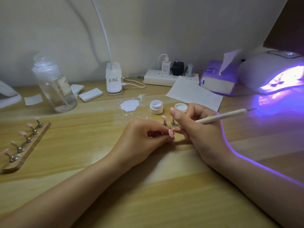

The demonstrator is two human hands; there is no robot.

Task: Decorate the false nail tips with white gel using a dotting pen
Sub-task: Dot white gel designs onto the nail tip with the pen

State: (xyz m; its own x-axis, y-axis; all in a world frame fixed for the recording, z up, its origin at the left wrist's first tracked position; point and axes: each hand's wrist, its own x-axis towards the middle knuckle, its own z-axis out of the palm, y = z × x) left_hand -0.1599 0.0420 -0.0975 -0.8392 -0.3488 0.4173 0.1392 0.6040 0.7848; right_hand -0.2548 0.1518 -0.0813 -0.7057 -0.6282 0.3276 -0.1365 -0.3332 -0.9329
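Fingers of my left hand pinch a pink nail tip just above the counter, while my right hand grips the dotting pen like a pencil, its metal point touching the tip. Just behind my hands stand two more tip stands, then the open gel jar and its lid. Five tips wait on the holder strip at my left; the curing lamp glows purple on the right.

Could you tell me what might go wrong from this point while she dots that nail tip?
The left hand only pinches the pink nail tip, so it may wobble under the dotting pen held by the right hand. The open gel jar sits near the lit UV lamp; its gel may cure.
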